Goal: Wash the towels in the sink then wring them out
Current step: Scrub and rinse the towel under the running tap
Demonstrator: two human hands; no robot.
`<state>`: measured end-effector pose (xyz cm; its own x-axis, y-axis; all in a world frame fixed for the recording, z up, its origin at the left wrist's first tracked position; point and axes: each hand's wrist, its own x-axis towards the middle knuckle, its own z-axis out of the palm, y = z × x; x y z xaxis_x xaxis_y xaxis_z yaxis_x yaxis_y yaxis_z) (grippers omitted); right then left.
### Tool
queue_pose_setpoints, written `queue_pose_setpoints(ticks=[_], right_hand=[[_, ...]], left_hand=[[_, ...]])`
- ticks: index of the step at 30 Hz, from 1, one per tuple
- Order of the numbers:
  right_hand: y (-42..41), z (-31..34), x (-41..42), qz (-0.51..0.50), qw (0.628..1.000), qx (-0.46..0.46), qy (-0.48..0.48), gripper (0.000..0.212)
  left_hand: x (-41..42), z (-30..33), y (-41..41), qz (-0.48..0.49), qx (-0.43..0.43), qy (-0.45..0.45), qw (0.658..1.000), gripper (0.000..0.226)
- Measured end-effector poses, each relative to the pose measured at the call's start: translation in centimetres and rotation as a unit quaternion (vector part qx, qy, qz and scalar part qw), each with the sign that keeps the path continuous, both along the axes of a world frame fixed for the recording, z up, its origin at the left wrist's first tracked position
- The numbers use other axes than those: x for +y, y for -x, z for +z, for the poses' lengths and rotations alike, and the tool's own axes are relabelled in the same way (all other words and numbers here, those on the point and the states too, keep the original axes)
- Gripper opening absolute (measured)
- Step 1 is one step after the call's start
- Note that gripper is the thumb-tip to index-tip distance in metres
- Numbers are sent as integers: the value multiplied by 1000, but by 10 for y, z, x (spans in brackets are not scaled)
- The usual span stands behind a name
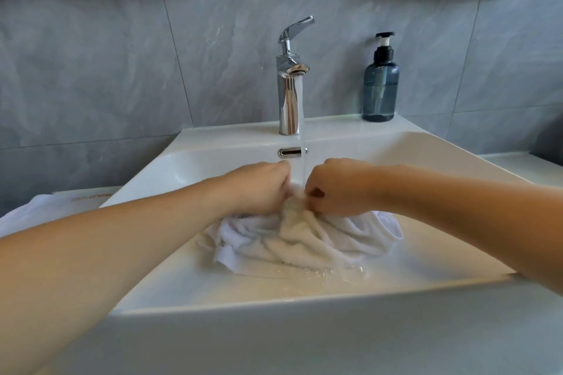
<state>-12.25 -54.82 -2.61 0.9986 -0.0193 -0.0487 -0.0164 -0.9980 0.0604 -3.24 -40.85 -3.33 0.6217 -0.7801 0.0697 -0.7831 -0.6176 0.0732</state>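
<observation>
Both hands in the sink (432, 143) rn, w/ the white towel (304, 237) bunched in the middle of the basin. Left hand (259, 186) has fingers curled tight on the towel's top at about 10 o'clock of the pile, right hand (338, 189) pinches the same bunch at about 1 o'clock. Water runs from the chrome faucet (289, 94) at 12 o'clock, landing between the hands. Blue soap bottle (380, 85) sits at 1 o'clock on the rim. More white cloth (36, 213) at 9 o'clock, outside the basin.
</observation>
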Motion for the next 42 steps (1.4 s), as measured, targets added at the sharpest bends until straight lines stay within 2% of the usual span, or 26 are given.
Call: queue_pose_setpoints(ticks=[2, 3, 6, 7, 9, 11, 13, 16, 17, 20, 22, 25, 27, 28, 30, 32, 34, 36, 38, 40, 42], right_hand=[[3, 2, 0, 1, 1000, -4, -17, 36], [2, 4, -5, -7, 1000, 1, -11, 35], [0, 9, -16, -40, 999, 15, 16, 24], [-1, 8, -16, -41, 999, 10, 20, 22], [-3, 3, -9, -20, 1000, -13, 2, 22], [-3, -2, 0, 14, 999, -39, -29, 32], [-2, 2, -4, 4, 999, -40, -6, 32], [1, 8, -10, -20, 997, -8, 78, 23], [2, 8, -7, -5, 996, -10, 86, 23], [1, 4, 4, 38, 998, -22, 35, 21], [0, 4, 0, 23, 999, -11, 44, 20], [-3, 3, -11, -9, 998, -15, 64, 19], [-4, 0, -13, -9, 999, -8, 47, 30], [-5, -1, -14, -4, 999, 19, 40, 31], [-2, -1, -13, -4, 995, 98, 4, 29], [1, -1, -10, -25, 988, 154, -19, 29], [2, 0, -7, -20, 987, 156, 15, 30], [-1, 3, -9, -26, 992, 117, 49, 28], [-3, 8, -11, -36, 993, 91, 69, 27], [-2, 8, -11, -16, 995, 75, 69, 21], [0, 4, -7, 15, 998, 51, 38, 17]], left_hand=[[-1, -8, 1, -7, -40, -1, 999, 16], [-3, -9, 3, -15, -23, 13, 1000, 14], [-4, -5, 5, -21, 125, 84, 988, 13], [-3, -3, 6, -18, 144, 87, 986, 15], [0, 0, 2, -11, 97, 56, 994, 13], [1, 0, -1, 1, 25, 14, 1000, 8], [-3, -1, 0, 3, 35, 6, 999, 5], [-6, 0, 1, -10, 134, 46, 990, 13], [-4, 2, -2, -8, 130, 45, 990, 14], [2, 1, -14, 17, 22, 4, 1000, 7], [0, 0, -12, 24, 15, -13, 1000, 4], [-3, 5, -1, 15, 141, -16, 990, 22], [-1, 11, 4, 14, 219, -28, 975, 28], [-1, 12, 4, 7, 217, -50, 975, 22], [-1, 10, 1, -1, 104, -87, 991, 16], [0, 7, -7, 6, 7, -75, 997, 23], [-1, 2, -12, 6, -34, -58, 998, 23], [-6, -1, -7, -13, -44, -41, 998, 22], [-8, -1, 3, -41, -4, -10, 999, 25], [-5, 1, 4, -52, 12, 4, 999, 26], [1, 2, -4, -30, -19, 10, 999, 26]])
